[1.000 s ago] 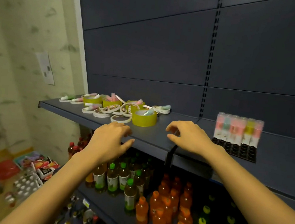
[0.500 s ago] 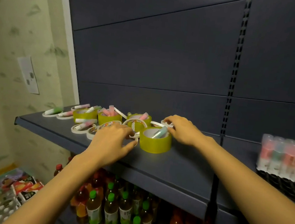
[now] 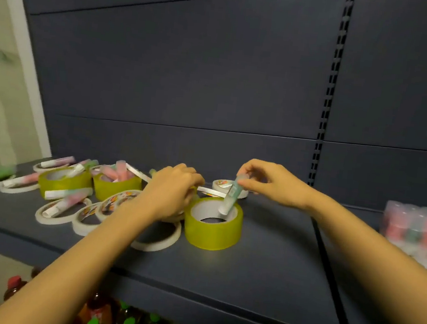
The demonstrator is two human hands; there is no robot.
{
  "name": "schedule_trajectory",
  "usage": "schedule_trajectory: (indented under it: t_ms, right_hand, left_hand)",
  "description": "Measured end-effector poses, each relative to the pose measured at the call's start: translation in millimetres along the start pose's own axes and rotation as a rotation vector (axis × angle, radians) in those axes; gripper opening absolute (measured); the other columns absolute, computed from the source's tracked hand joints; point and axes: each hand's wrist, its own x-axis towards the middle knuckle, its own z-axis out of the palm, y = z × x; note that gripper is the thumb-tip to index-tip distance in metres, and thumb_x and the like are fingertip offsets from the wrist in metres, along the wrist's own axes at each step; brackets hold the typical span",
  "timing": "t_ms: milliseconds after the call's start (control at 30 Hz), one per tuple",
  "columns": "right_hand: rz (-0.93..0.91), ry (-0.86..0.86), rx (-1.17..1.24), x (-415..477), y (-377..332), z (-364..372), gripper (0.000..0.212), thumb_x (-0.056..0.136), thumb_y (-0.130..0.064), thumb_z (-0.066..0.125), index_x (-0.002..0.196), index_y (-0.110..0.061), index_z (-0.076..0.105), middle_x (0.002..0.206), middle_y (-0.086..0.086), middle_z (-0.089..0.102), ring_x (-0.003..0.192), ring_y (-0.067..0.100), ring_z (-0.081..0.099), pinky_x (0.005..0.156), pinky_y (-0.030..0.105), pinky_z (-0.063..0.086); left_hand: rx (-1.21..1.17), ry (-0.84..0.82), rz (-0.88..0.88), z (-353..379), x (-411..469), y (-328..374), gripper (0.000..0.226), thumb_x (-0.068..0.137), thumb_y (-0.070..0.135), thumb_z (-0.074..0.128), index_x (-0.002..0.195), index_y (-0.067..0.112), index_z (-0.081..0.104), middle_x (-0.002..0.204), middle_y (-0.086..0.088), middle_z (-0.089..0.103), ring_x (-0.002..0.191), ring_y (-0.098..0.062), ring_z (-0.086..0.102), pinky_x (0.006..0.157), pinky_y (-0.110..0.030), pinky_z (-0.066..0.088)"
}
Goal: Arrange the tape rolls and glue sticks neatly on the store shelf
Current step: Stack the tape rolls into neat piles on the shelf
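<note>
On the dark shelf (image 3: 261, 268): hands at a yellow tape roll (image 3: 212, 232).
Roll lies flat, hole upward. Left hand (image 3: 171, 191) curls over thin white tape rolls (image 3: 156, 244) just beside it; grip hidden, cannot tell. Right hand (image 3: 273, 184) pinches a glue stick (image 3: 232, 197) near its top, tilted, lower end inside the yellow roll.

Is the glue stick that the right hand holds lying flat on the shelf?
No, the right hand pinches the glue stick steeply tilted, its lower end inside the yellow tape roll.
</note>
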Motion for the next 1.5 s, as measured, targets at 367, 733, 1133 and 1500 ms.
schedule_trajectory:
  t_ms: [367,733,1133,1500]
  right_hand:
    - [0.203,0.447,-0.027,-50.9,-19.2,-23.3,0.013,0.091,-0.021,0.059,0.100,-0.012,0.062,0.089,-0.009,0.061,0.084,0.016,0.060,0.079,0.032,0.052]
    - [0.383,0.761,-0.165,-157.8,-31.6,-74.4,0.012,0.091,-0.022,0.060,0.102,-0.017,0.063,0.093,-0.004,0.063,0.088,0.019,0.065,0.075,0.026,0.057]
    - [0.465,0.699,-0.512,-224.8,30.9,-130.4,0.024,0.087,-0.024,0.065,0.108,-0.015,0.057,0.091,-0.010,0.059,0.080,0.014,0.061,0.086,0.039,0.050]
    - [0.406,0.531,-0.552,-231.0,85.6,-144.9,0.020,0.090,-0.032,0.060,0.105,-0.019,0.061,0.097,-0.001,0.067,0.091,0.021,0.063,0.072,0.029,0.045]
  left_hand:
    - [0.049,0.017,0.194,23.7,38.3,-18.2,0.025,0.093,0.038,0.049,0.111,0.029,0.065,0.113,0.005,0.062,0.106,-0.017,0.053,0.078,-0.025,0.033]
    - [-0.057,0.534,0.438,-15.4,35.5,20.0,0.019,0.077,0.018,0.059,0.065,0.009,0.071,0.069,-0.007,0.067,0.063,-0.032,0.059,0.052,-0.036,0.041]
    - [-0.169,0.721,0.570,-30.9,26.5,156.9,0.030,0.082,0.026,0.047,0.072,0.015,0.073,0.066,-0.002,0.065,0.054,-0.023,0.059,0.041,-0.026,0.042]
    - [-0.050,0.755,0.519,-34.6,0.8,234.8,0.018,0.082,0.020,0.059,0.077,0.011,0.073,0.070,-0.003,0.067,0.053,-0.021,0.057,0.039,-0.028,0.043]
